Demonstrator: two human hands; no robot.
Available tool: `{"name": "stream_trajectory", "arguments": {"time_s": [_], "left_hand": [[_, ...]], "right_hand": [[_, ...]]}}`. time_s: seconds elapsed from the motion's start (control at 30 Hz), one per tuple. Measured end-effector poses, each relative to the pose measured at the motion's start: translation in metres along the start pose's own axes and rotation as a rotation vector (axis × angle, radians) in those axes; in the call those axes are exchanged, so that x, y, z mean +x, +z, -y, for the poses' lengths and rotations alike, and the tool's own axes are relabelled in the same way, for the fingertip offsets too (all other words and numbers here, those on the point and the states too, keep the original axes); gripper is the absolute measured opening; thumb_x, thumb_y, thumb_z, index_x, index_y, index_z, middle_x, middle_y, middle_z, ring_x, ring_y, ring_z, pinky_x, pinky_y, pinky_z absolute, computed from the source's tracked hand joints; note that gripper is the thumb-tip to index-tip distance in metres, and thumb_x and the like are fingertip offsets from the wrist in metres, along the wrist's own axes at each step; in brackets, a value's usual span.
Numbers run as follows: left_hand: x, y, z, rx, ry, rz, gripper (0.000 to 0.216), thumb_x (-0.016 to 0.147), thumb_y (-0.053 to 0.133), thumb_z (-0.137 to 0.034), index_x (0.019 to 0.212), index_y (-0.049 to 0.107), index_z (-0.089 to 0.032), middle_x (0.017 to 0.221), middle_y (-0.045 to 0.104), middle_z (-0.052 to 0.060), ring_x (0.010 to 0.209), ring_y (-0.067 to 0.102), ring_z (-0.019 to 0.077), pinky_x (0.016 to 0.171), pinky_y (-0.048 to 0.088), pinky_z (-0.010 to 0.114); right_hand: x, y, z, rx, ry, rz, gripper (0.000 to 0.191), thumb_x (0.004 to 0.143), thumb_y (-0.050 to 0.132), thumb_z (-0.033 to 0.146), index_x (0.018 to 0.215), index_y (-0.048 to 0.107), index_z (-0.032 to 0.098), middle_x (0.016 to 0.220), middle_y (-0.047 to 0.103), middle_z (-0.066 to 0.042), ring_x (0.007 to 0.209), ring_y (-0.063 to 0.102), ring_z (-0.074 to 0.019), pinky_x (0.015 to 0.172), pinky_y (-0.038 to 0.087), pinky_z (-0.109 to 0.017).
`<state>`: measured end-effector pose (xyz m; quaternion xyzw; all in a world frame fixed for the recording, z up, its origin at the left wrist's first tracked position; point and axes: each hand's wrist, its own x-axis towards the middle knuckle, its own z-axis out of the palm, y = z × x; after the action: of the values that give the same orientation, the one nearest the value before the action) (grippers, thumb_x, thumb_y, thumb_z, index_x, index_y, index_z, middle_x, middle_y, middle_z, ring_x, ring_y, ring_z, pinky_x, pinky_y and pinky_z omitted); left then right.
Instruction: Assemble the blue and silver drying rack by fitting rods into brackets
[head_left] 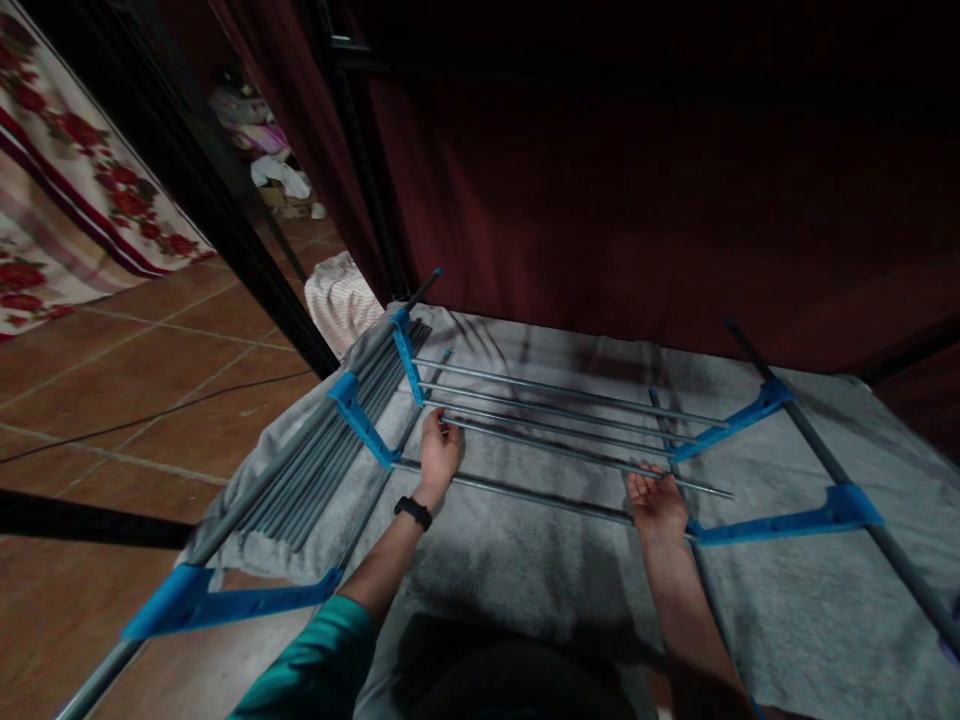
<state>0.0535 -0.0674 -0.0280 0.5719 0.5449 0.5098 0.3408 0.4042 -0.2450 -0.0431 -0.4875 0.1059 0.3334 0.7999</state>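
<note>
A drying-rack frame of grey metal rods (pixel 555 415) and blue plastic brackets (pixel 780 522) lies on a grey fabric sheet (pixel 525 570). My left hand (pixel 437 452), with a black band on the wrist, reaches to the left ends of the rods, fingers curled on one rod beside a blue bracket (pixel 409 355). My right hand (pixel 657 497) is palm up under the nearest long rod (pixel 517 490), fingers curled around it close to the right blue bracket. A bundle of grey rods (pixel 330 455) lies at the left of the sheet.
A dark red fabric wall (pixel 637 200) rises right behind the sheet. A black metal post (pixel 247 260) slants at the left. Brown floor tiles (pixel 135 390) lie to the left, with a floral cloth (pixel 67 190), a striped cloth (pixel 341 300) and clutter beyond.
</note>
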Motion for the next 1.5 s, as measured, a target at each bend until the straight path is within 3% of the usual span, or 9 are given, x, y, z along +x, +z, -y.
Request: {"name": "stream_trajectory", "arguments": {"time_s": [0.17,0.37,0.67,0.87,1.1,1.23,1.33,1.5], "left_hand": [[0.007,-0.005,0.000,-0.271,-0.168,-0.009,0.052,0.083,0.067,-0.016,0.133,0.051,-0.023,0.093,0.066,0.001,0.084,0.067,0.0150,0.084,0.052,0.031],[0.010,-0.010,-0.007,-0.521,-0.291,0.115,0.057,0.078,0.076,-0.026,0.131,0.054,-0.019,0.079,0.070,0.000,0.080,0.072,0.0182,0.080,0.054,0.032],[0.018,-0.017,-0.006,-0.796,-0.455,0.192,0.036,0.079,0.082,-0.029,0.110,0.067,-0.018,0.101,0.077,0.008,0.088,0.073,0.0162,0.078,0.056,0.028],[0.017,-0.017,-0.005,-0.926,-0.515,0.277,0.027,0.089,0.075,-0.029,0.114,0.069,-0.019,0.121,0.075,0.010,0.099,0.073,0.0166,0.086,0.058,0.030],[0.011,-0.014,-0.012,-0.942,-0.559,0.379,0.020,0.085,0.079,-0.017,0.104,0.072,-0.014,0.110,0.078,0.011,0.091,0.074,0.0147,0.090,0.058,0.028],[0.010,-0.010,-0.016,-0.916,-0.568,0.435,0.019,0.083,0.080,-0.014,0.100,0.072,-0.012,0.105,0.079,0.012,0.084,0.074,0.0148,0.086,0.059,0.028],[0.010,-0.007,-0.018,-0.889,-0.600,0.392,0.012,0.085,0.079,-0.013,0.094,0.072,-0.012,0.098,0.079,0.011,0.079,0.074,0.0141,0.081,0.059,0.026],[0.015,-0.006,-0.017,-0.889,-0.643,0.216,0.005,0.091,0.071,-0.011,0.087,0.069,-0.014,0.090,0.078,0.008,0.072,0.072,0.0116,0.072,0.058,0.022]], "right_hand": [[-0.001,0.000,-0.003,-0.003,-0.041,0.015,0.031,0.099,0.046,0.029,0.074,0.064,0.025,0.086,0.071,-0.002,0.076,0.070,-0.0132,0.082,0.063,-0.035],[-0.003,0.001,-0.005,-0.012,-0.030,0.042,0.035,0.100,0.044,0.029,0.074,0.066,0.025,0.087,0.071,-0.003,0.078,0.071,-0.0128,0.094,0.061,-0.038],[-0.005,0.001,-0.007,-0.027,-0.021,0.101,0.028,0.098,0.050,0.026,0.076,0.068,0.025,0.091,0.073,-0.003,0.086,0.073,-0.0132,0.096,0.061,-0.036],[-0.004,0.001,-0.009,-0.036,-0.017,0.123,0.028,0.098,0.049,0.024,0.078,0.069,0.025,0.094,0.074,-0.006,0.086,0.075,-0.0148,0.090,0.063,-0.034],[-0.003,-0.004,-0.013,-0.066,0.023,0.272,0.004,0.088,0.068,0.021,0.090,0.072,0.019,0.098,0.077,-0.008,0.096,0.076,-0.0172,0.101,0.060,-0.035],[-0.003,-0.003,-0.015,-0.084,0.081,0.339,0.008,0.086,0.070,0.019,0.094,0.072,0.016,0.100,0.077,-0.009,0.096,0.076,-0.0181,0.100,0.061,-0.035],[-0.003,-0.002,-0.016,-0.072,0.085,0.303,0.008,0.088,0.066,0.016,0.093,0.072,0.016,0.098,0.078,-0.009,0.095,0.076,-0.0172,0.097,0.062,-0.034],[-0.008,0.000,-0.013,-0.007,0.006,0.234,0.010,0.089,0.062,0.012,0.089,0.070,0.019,0.093,0.078,-0.005,0.093,0.076,-0.0144,0.097,0.062,-0.033]]}}
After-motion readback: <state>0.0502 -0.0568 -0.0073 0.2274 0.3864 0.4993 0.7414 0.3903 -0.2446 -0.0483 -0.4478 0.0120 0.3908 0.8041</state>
